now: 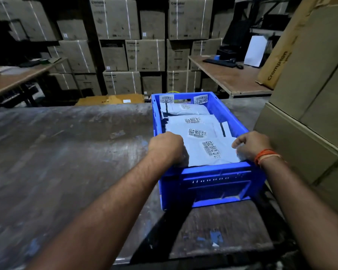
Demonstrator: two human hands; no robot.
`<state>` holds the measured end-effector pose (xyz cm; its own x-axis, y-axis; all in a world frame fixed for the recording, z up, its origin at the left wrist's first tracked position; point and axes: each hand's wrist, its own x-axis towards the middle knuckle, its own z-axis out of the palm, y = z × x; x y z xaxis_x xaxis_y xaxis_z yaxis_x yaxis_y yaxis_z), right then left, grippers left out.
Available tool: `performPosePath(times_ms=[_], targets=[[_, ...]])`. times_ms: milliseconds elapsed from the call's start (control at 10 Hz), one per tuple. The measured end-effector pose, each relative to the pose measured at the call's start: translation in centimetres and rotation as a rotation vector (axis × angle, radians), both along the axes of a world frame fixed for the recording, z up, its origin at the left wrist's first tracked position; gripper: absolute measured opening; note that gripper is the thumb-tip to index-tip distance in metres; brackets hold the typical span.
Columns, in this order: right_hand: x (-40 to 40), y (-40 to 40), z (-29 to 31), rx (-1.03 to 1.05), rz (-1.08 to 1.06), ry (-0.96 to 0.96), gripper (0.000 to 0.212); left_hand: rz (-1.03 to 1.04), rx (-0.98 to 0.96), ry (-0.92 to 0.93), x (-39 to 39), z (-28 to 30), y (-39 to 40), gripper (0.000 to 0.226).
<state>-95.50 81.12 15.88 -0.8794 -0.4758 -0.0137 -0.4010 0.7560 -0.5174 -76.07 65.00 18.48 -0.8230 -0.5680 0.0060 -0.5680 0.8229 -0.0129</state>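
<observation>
Crate [213,169] of poly mailers sits at 1 o'clock on the table [66,152], long axis 12-to-6, nearest mailer [195,152] right between both hands: left hand [165,146] curled on its 9 o'clock edge, right hand [252,145] pinching the 3 o'clock edge.

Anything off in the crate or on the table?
Nothing spilled or torn. In the blue crate the mailers lie loosely overlapped, not squared, and the barcode label on the front mailer sits crooked. The table is badly worn, with blue scraps near its front edge.
</observation>
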Motion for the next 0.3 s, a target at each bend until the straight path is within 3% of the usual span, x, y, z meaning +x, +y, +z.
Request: performPosePath(times_ms=[200,300], targets=[[0.4,-0.4,-0.8,0.101,-0.069,0.134,0.018,0.029,-0.123,0.073,0.9,0.1,0.6,0.020],[1.3,-1.0,-0.7,0.214,-0.100,0.348,0.024,0.020,-0.103,0.167,1.2,-0.2,0.3,0.017]])
